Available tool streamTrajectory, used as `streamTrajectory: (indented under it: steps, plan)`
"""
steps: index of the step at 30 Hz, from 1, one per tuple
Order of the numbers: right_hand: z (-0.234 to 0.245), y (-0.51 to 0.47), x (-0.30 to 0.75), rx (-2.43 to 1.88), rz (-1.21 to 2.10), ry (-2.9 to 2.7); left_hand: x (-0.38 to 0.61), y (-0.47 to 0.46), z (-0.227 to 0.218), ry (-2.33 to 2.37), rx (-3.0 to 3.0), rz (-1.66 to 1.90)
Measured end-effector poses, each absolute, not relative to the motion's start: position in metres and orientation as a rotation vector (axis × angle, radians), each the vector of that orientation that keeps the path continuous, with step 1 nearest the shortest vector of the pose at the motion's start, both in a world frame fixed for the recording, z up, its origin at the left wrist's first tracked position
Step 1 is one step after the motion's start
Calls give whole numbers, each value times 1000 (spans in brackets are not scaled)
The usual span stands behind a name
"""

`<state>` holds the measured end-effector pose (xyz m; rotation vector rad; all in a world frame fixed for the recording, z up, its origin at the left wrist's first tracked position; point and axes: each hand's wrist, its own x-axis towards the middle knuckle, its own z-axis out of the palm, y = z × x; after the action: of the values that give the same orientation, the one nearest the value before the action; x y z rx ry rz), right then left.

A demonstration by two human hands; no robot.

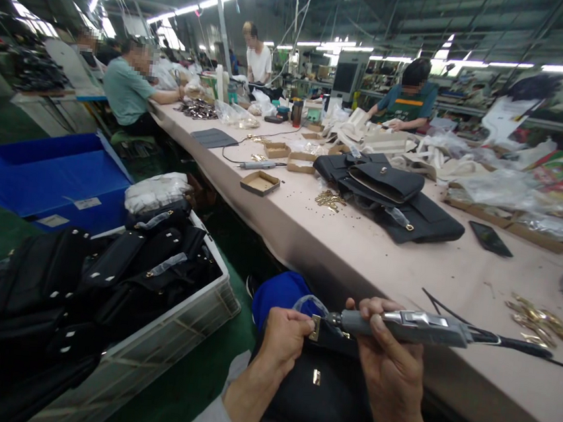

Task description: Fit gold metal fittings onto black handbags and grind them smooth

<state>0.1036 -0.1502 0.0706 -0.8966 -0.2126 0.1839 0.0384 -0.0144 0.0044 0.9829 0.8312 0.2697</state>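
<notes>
A black bag (323, 394) rests on my lap below the table edge, a small gold clasp on its front. My left hand (282, 337) is closed, pinching a gold metal fitting at the bag's top edge. My right hand (389, 361) is wrapped round a grey electric screwdriver (419, 328), held level with its tip against that fitting. The tool's black cord runs off to the right over the table.
A long beige worktable (357, 251) carries a pile of black bags (392, 198), gold hardware (539, 322), small cardboard trays (260, 182), a phone (490, 238) and a second screwdriver (259, 165). A white crate (170, 333) of black bags and a blue bin (50, 175) stand on the left. Other people work along the table.
</notes>
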Motion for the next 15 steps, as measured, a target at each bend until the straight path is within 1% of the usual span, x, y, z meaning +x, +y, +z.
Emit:
streamTrajectory:
  steps: [15]
  plan:
    - [70,-148,104,-880,214,-188,41,-17,2,843,978,338]
